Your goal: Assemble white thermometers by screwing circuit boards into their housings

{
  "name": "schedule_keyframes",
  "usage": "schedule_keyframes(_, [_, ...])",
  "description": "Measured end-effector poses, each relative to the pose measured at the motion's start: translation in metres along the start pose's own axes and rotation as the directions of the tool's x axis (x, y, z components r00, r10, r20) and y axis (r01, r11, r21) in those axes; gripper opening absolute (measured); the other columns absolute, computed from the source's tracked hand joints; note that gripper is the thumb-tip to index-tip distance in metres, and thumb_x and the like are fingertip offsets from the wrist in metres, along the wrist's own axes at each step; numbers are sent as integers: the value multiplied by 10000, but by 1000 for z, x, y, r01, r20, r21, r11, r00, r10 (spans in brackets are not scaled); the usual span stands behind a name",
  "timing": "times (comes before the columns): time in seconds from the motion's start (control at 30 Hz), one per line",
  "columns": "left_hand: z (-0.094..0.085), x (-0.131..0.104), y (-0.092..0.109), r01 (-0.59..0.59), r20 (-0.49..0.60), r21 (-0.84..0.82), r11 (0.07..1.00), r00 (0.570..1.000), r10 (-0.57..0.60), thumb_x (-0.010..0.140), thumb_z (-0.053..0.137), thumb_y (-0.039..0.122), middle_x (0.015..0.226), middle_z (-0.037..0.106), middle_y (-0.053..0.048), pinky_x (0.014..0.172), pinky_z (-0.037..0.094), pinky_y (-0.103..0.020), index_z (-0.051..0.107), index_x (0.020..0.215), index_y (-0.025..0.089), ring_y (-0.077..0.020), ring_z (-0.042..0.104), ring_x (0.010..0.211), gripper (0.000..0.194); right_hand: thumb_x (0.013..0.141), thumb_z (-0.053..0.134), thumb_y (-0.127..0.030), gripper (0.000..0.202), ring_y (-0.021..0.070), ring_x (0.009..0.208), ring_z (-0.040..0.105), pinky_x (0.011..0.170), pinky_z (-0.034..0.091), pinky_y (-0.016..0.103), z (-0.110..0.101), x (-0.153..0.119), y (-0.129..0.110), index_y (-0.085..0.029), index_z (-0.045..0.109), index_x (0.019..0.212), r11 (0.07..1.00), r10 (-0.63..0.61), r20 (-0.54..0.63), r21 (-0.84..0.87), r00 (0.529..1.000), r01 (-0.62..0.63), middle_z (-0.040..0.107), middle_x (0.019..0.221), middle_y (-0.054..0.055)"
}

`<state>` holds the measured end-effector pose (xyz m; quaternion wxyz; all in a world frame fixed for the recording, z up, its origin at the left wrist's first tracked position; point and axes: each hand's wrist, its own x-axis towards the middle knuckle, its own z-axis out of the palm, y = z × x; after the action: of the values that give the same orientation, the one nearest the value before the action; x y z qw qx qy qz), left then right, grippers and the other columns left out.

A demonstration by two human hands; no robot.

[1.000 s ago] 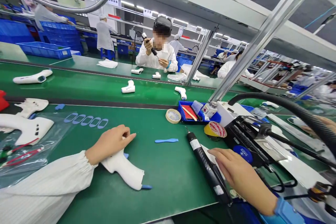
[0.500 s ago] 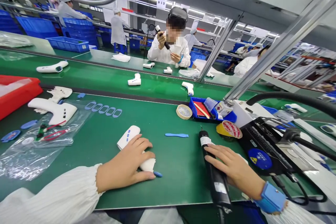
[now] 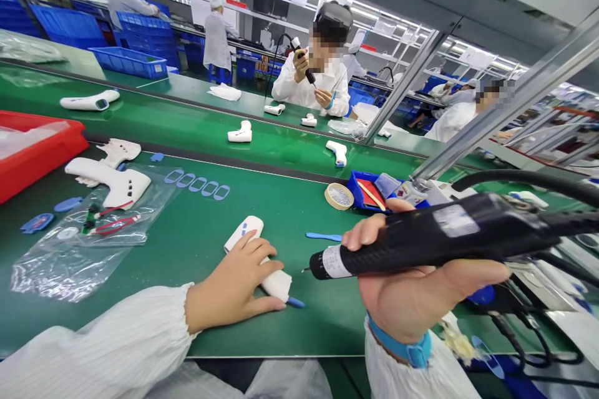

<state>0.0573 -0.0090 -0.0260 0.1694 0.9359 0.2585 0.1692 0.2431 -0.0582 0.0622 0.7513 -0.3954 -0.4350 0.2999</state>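
Green bench [image 3: 322,336], viewed remotely: near its front edge my left hand [image 3: 238,280], fingers spread, clasps a white shell [image 3: 279,287]; my right hand [image 3: 397,305] grips a screwdriver [image 3: 416,235]. Loose steadying could let the shell rock and the bit [image 3: 306,270] slip.

No legible text or numbers
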Motion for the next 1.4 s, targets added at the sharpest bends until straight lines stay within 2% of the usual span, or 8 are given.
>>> schedule_keyframes(0.13, [2,0,0,-12,-24,-13,1000,1000,11,768,543,563,1019,602,-79,1036,228,-497,618,1038,217,-243,520,1002,445,693,380,-734,598,161,483,510,481,427,321,6,-1,6,-211,516,947,999,14,90,49,996,-18,547,570,-11])
schedule_keyframes(0.23, [3,1,-1,-15,-47,-23,1000,999,14,767,552,551,1007,607,-74,1034,236,-498,626,1018,215,-244,522,997,426,714,380,-691,556,160,488,512,483,431,327,8,-4,10,-210,520,956,999,10,96,49,995,-14,547,578,-11])
schedule_keyframes(0.4, [3,0,-1,-11,-48,-25,1000,999,10,762,565,542,1018,604,-79,1021,256,-497,627,1007,210,-251,518,1007,418,685,380,-723,609,159,470,509,464,421,324,8,-9,16,-197,541,947,997,39,104,59,994,-45,548,565,-12])
schedule_keyframes(0.9, [5,0,-1,-6,-39,-16,1000,999,5,770,546,554,1029,593,-88,1034,231,-494,615,1031,204,-251,511,1029,442,676,411,-719,595,153,449,505,451,412,308,11,-11,24,-200,536,938,991,92,124,86,988,-103,565,544,-12])
schedule_keyframes(1.07, [5,0,-1,-16,-47,-28,999,999,14,768,544,562,1012,598,-79,1027,242,-499,618,1048,212,-245,516,995,455,664,413,-727,563,146,429,498,410,404,285,16,-6,27,-213,518,869,985,140,195,69,971,-156,544,525,-22])
schedule_keyframes(1.23, [5,1,-3,-16,-29,-15,1000,999,15,762,537,584,1006,598,-78,1021,240,-483,606,1072,214,-246,505,1003,487,640,478,-724,560,139,393,486,367,394,271,27,-2,31,-196,526,823,970,178,325,99,929,-220,545,501,-15])
schedule_keyframes(1.4, [6,1,-4,-4,3,3,1000,1000,4,755,528,603,990,599,-77,1034,220,-473,600,1083,202,-242,501,1000,523,630,478,-727,565,135,372,464,351,372,267,28,-1,31,-193,534,806,964,206,366,82,907,-252,548,489,-13])
